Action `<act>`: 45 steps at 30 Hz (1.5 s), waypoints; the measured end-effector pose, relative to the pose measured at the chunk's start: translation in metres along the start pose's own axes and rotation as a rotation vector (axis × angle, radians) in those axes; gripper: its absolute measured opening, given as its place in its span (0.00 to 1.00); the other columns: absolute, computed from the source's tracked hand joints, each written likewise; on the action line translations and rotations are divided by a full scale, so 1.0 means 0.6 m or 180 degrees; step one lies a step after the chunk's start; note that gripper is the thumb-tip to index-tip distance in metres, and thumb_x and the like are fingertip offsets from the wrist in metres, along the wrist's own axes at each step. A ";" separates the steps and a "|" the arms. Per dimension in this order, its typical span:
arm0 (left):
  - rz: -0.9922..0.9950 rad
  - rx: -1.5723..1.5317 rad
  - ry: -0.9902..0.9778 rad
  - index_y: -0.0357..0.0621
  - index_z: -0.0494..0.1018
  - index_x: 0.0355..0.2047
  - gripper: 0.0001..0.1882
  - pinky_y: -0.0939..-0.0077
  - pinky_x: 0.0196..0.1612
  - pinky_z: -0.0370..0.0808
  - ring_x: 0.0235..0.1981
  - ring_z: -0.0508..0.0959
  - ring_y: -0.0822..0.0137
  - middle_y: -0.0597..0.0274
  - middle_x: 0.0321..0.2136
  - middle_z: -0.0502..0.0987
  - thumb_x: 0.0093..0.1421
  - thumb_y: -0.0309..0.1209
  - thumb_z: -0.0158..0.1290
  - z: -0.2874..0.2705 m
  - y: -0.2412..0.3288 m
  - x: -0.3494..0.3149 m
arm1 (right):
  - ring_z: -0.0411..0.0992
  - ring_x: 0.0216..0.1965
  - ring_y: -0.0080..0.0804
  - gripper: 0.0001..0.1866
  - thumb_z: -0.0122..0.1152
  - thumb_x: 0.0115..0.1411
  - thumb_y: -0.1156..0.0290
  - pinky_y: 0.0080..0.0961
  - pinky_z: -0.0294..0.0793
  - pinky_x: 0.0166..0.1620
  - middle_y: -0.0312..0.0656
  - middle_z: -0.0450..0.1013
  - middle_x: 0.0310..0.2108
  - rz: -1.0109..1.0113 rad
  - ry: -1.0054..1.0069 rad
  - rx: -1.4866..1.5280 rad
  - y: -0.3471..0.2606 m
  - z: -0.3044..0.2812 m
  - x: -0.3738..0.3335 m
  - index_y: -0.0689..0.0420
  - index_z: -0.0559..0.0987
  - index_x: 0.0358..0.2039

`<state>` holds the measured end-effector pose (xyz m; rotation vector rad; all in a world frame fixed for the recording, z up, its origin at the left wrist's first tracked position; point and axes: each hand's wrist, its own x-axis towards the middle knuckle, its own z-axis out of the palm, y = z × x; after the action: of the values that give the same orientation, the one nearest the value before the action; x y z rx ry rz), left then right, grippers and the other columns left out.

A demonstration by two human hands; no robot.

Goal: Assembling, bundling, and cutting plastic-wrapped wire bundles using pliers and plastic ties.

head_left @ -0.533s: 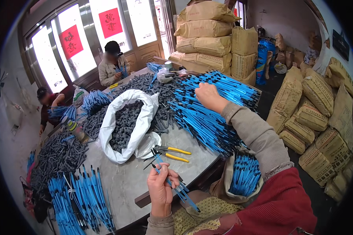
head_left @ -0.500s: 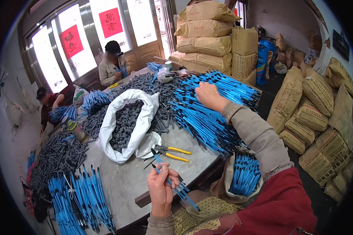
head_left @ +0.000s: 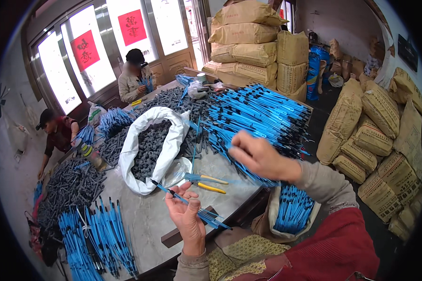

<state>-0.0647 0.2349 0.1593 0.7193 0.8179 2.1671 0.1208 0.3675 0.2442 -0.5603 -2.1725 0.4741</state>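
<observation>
In my left hand (head_left: 188, 218), the fingers are closed round a few thin blue sticks (head_left: 211, 217) with black ends, slanting down to the right. My right hand (head_left: 262, 157) is curled and blurred in the air, right of the left hand. A smeared blue stick (head_left: 192, 125) reaches left from its pinched fingers. Behind it lies a large pile of blue sticks (head_left: 262, 110) with black ends on the table. Pliers with yellow handles (head_left: 212, 187) lie just beyond my left hand, and an opened white sack (head_left: 126, 157) of small dark grey parts (head_left: 150, 154) stands past them.
Loose dark grey pieces (head_left: 70, 187) cover much of the table (head_left: 150, 229). Blue stick bundles (head_left: 96, 239) lie front left; a sack of sticks (head_left: 294, 208) stands beside my lap. Two other people (head_left: 135, 77) work across the table. Brown sacks (head_left: 253, 51) are stacked behind and to the right.
My right hand has come back from the stick pile toward me, with a blurred blue stick. My left hand has turned and shifted slightly left. The person at far left has leaned forward.
</observation>
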 end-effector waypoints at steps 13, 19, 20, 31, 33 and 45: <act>-0.0088 0.0667 0.0106 0.43 0.69 0.38 0.08 0.80 0.24 0.72 0.21 0.74 0.72 0.63 0.25 0.75 0.65 0.26 0.58 0.029 0.010 -0.013 | 0.70 0.20 0.44 0.11 0.56 0.69 0.63 0.39 0.65 0.25 0.46 0.69 0.19 0.0192 -0.1399 0.1177 0.001 0.067 -0.074 0.59 0.73 0.37; -0.0230 0.0142 0.0242 0.43 0.70 0.36 0.07 0.73 0.19 0.73 0.14 0.71 0.70 0.63 0.17 0.70 0.65 0.26 0.58 0.003 0.011 0.001 | 0.74 0.24 0.48 0.10 0.58 0.60 0.65 0.43 0.71 0.27 0.47 0.74 0.22 -0.0209 -0.1356 -0.0652 0.067 0.056 0.005 0.56 0.78 0.26; -0.0319 0.0044 0.0218 0.43 0.70 0.36 0.06 0.73 0.19 0.72 0.14 0.71 0.69 0.64 0.16 0.69 0.65 0.26 0.58 0.008 0.011 0.003 | 0.75 0.25 0.48 0.07 0.59 0.56 0.68 0.43 0.73 0.27 0.47 0.74 0.22 -0.0267 -0.0893 -0.1279 0.114 0.054 0.020 0.56 0.78 0.24; -0.0818 -0.0115 -0.0073 0.46 0.72 0.35 0.05 0.78 0.15 0.65 0.12 0.66 0.72 0.66 0.16 0.66 0.68 0.30 0.55 -0.003 0.032 -0.009 | 0.77 0.31 0.47 0.14 0.73 0.48 0.65 0.42 0.76 0.30 0.46 0.76 0.29 0.0078 -0.0374 -0.2895 0.247 0.031 0.097 0.58 0.76 0.28; -0.0804 -0.0105 -0.0073 0.46 0.72 0.35 0.05 0.78 0.15 0.64 0.12 0.66 0.71 0.65 0.15 0.66 0.68 0.30 0.55 -0.009 0.029 -0.010 | 0.77 0.31 0.46 0.18 0.75 0.48 0.63 0.42 0.75 0.31 0.45 0.75 0.29 0.0201 -0.0384 -0.2948 0.248 0.036 0.099 0.58 0.75 0.30; -0.0890 -0.0077 -0.0027 0.41 0.72 0.35 0.07 0.78 0.17 0.66 0.13 0.70 0.70 0.62 0.16 0.70 0.66 0.29 0.57 -0.012 0.032 -0.015 | 0.77 0.30 0.46 0.17 0.77 0.45 0.62 0.44 0.73 0.31 0.44 0.76 0.25 0.0469 -0.0433 -0.2878 0.259 0.029 0.119 0.56 0.76 0.22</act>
<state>-0.0721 0.2147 0.1662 0.5650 0.8334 1.9187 0.1027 0.5327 0.1995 -1.1950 -2.4189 -0.4585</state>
